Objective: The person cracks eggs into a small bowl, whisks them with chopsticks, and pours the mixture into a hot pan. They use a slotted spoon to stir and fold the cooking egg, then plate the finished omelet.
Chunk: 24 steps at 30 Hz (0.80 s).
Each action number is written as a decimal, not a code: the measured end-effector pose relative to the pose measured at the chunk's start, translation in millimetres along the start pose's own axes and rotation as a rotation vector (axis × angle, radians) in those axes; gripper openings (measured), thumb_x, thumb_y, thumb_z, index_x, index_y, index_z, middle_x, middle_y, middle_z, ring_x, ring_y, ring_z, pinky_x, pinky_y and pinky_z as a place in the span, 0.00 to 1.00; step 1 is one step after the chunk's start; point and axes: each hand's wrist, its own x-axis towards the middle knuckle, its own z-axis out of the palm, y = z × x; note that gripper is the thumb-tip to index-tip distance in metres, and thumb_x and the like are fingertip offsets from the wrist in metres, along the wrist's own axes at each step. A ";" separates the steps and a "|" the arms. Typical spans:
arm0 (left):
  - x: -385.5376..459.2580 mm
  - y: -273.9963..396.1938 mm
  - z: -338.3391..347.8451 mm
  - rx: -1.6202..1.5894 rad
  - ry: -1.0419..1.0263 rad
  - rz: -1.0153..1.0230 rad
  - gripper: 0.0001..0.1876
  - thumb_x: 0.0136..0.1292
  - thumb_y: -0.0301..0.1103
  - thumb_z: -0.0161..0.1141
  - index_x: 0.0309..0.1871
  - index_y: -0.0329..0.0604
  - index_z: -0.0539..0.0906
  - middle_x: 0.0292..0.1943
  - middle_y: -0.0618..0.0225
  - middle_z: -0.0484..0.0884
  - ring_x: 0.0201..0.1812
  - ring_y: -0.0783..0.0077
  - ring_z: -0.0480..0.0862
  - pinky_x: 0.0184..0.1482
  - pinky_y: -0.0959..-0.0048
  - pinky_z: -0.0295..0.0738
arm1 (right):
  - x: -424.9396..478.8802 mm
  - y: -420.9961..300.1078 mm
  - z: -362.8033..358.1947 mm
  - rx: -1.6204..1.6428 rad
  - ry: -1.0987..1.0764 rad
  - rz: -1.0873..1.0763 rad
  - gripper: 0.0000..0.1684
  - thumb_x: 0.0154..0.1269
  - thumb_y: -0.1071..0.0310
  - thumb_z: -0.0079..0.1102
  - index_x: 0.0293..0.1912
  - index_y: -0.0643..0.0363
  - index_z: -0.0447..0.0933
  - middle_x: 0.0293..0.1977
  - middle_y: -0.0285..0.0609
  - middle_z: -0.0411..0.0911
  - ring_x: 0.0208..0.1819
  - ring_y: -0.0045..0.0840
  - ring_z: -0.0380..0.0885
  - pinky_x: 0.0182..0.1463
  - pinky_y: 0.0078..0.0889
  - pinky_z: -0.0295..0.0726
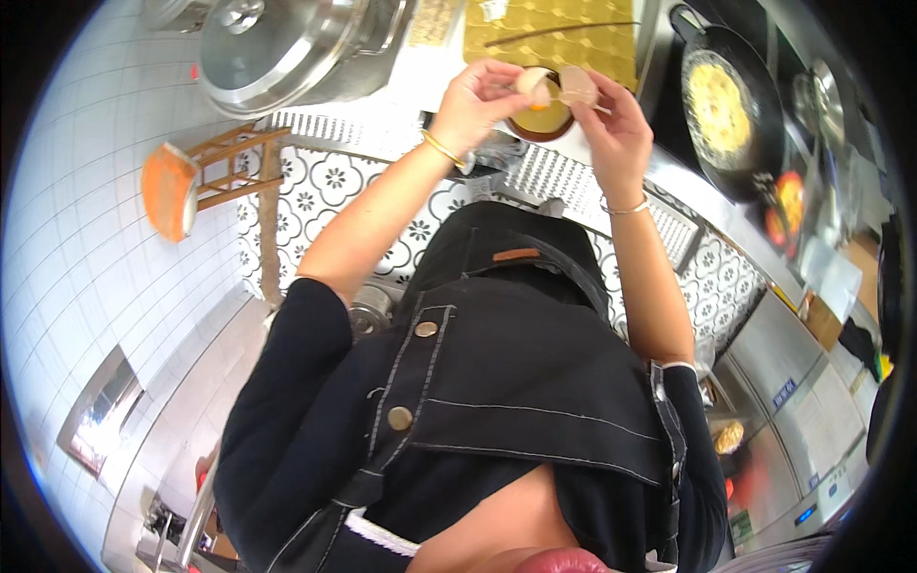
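Observation:
Half of a cracked eggshell (531, 81) is held in the fingers of my left hand (483, 97), tilted over a brown-rimmed bowl (542, 136). An orange yolk shows at its lower edge. My right hand (617, 122) grips the other eggshell half (577, 84) just above the bowl's right rim. Pale yellow liquid lies in the bowl. Right of my right hand, a flat yellow egg-like food (718, 107) sits in bubbling oil inside a black frying pan (770, 118) on the cooktop.
A large lidded steel pot (286, 54) stands at the upper left. Beyond the bowl lies a gold patterned mat (551, 46) with a thin dark stick (559, 33) on it. A wooden stool or rack (233, 168) is at the left. Steel utensils (827, 104) are right of the pan.

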 end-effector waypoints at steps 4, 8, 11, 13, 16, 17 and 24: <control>-19.8 1.7 6.9 -0.391 0.025 -0.238 0.15 0.59 0.23 0.60 0.50 0.37 0.72 0.46 0.57 0.79 0.47 0.65 0.81 0.51 0.68 0.79 | -11.9 -0.4 18.0 -0.011 0.020 0.072 0.21 0.55 0.71 0.64 0.51 0.58 0.75 0.43 0.37 0.79 0.42 0.20 0.77 0.46 0.23 0.76; -50.9 -14.4 -15.4 -0.526 0.045 -0.282 0.14 0.63 0.24 0.56 0.51 0.39 0.71 0.50 0.54 0.77 0.52 0.59 0.78 0.57 0.60 0.74 | -33.1 9.0 41.6 -0.323 -0.066 -0.174 0.22 0.54 0.66 0.66 0.50 0.59 0.75 0.48 0.46 0.76 0.55 0.38 0.69 0.58 0.36 0.68; -81.5 -27.9 -35.4 -0.547 0.103 -0.387 0.12 0.66 0.30 0.52 0.52 0.42 0.70 0.52 0.54 0.76 0.54 0.58 0.78 0.57 0.62 0.73 | -47.6 19.6 47.6 -0.391 -0.226 -0.143 0.23 0.57 0.65 0.63 0.53 0.56 0.74 0.55 0.51 0.70 0.58 0.42 0.67 0.62 0.39 0.64; -97.9 -39.5 -51.3 -0.577 0.121 -0.440 0.11 0.66 0.29 0.52 0.51 0.43 0.70 0.51 0.54 0.77 0.53 0.59 0.79 0.56 0.64 0.74 | -55.5 22.7 50.2 -0.330 -0.369 -0.055 0.25 0.59 0.63 0.61 0.57 0.53 0.72 0.57 0.53 0.68 0.58 0.43 0.66 0.62 0.40 0.64; -111.2 -59.6 -62.3 -0.601 0.197 -0.513 0.12 0.65 0.28 0.53 0.51 0.41 0.70 0.50 0.54 0.78 0.52 0.59 0.79 0.55 0.65 0.76 | -67.0 36.5 53.5 -0.253 -0.482 0.018 0.33 0.62 0.60 0.58 0.63 0.61 0.62 0.58 0.60 0.65 0.60 0.47 0.64 0.63 0.38 0.63; -112.4 -66.0 -65.9 -0.567 0.225 -0.567 0.12 0.65 0.27 0.53 0.51 0.41 0.70 0.49 0.54 0.78 0.52 0.58 0.79 0.54 0.65 0.76 | -72.1 42.7 56.3 -0.234 -0.479 0.033 0.35 0.62 0.59 0.58 0.64 0.63 0.60 0.58 0.62 0.65 0.61 0.48 0.64 0.63 0.38 0.63; -95.2 -133.2 -105.4 -0.051 0.484 -0.869 0.40 0.55 0.30 0.66 0.66 0.32 0.53 0.51 0.50 0.75 0.50 0.56 0.79 0.48 0.66 0.79 | -85.0 39.2 18.4 -0.423 -0.631 0.422 0.31 0.62 0.54 0.57 0.59 0.62 0.65 0.51 0.57 0.73 0.52 0.45 0.73 0.56 0.38 0.71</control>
